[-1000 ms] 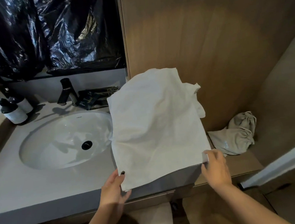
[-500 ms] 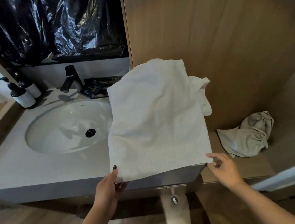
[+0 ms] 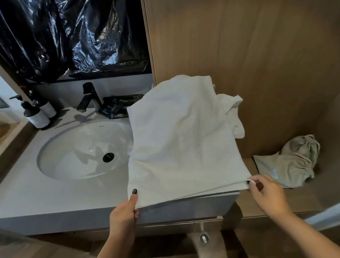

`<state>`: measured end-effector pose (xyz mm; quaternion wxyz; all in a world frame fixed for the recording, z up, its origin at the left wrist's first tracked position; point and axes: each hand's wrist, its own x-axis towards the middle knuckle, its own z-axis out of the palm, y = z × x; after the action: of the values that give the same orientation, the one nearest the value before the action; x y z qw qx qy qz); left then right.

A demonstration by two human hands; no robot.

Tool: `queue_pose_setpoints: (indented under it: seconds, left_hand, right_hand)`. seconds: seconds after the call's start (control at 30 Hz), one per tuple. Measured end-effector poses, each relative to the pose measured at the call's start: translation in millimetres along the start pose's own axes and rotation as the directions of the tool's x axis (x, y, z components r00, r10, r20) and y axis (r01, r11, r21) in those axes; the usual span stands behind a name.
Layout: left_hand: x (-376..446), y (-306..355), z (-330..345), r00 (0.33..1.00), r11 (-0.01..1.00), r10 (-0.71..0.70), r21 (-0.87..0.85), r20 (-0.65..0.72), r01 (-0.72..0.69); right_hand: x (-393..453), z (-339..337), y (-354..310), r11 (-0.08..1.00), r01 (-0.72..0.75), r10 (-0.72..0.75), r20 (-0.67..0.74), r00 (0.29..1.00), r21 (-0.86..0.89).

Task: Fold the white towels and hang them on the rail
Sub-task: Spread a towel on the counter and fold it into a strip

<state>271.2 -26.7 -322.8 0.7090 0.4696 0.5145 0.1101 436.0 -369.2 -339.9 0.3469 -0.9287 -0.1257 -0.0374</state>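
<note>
1. While the towel (image 3: 184, 140) lies doubled on the counter (image 3: 54, 198) at the centre of the frame, its far end bunched against the wood wall, the left hand (image 3: 122, 217) pinches the near left corner, thumb on top.
2. At lower right, the right hand (image 3: 268, 194) has shifted since a second ago: then it lay over the right corner, now its fingertips nip the stacked edges there.
3. Over that second the towel has settled flatter, and its near edges now line up more closely.
4. That suggests the first fold is nearly squared; a further fold probably follows before hanging.
5. No rail shows in view.
6. Left of the towel is the sink (image 3: 84, 150); a grey bag (image 3: 291, 161) sits at right.
</note>
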Motion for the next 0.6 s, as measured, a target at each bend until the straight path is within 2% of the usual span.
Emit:
queue_pose_setpoints:
  seconds: [0.1,0.23,0.3,0.37,0.43,0.53,0.6]
  left_hand:
    - [2.2,-4.1,4.5,0.995,1.0,0.01,0.024,-0.098,-0.008]
    - [-0.1,-12.6,3.5,0.982,0.971,0.15,0.205,-0.116,-0.125]
    - [-1.8,-10.9,1.2,0.965,0.933,0.242,0.296,-0.099,-0.203]
    - [-7.2,-1.3,0.2,0.948,0.908,0.307,0.324,-0.081,-0.266]
    - [-12.2,13.3,-2.9,0.933,0.899,0.356,0.291,-0.054,-0.326]
    - [-14.4,35.9,-9.8,0.869,0.822,0.48,0.284,0.122,-0.494]
    - [-13.5,52.6,-11.9,0.843,0.816,0.488,0.226,0.226,-0.533]
  right_hand:
    - [-4.3,2.6,-0.9,0.981,-0.133,0.145,-0.075,0.987,0.142]
    - [-14.6,9.0,4.4,0.86,-0.366,0.389,0.007,0.921,0.356]
    - [-18.5,9.1,5.1,0.807,-0.424,0.448,0.041,0.893,0.412]
    - [-19.9,5.0,0.4,0.811,-0.397,0.418,0.048,0.907,0.431]
    - [-18.7,-2.3,-8.9,0.859,-0.3,0.311,0.042,0.949,0.414]
    - [-7.4,-15.9,-26.0,0.915,-0.117,0.126,0.001,0.992,0.387]
    - [6.9,-27.0,-40.5,0.918,-0.015,0.032,-0.036,0.999,0.397]
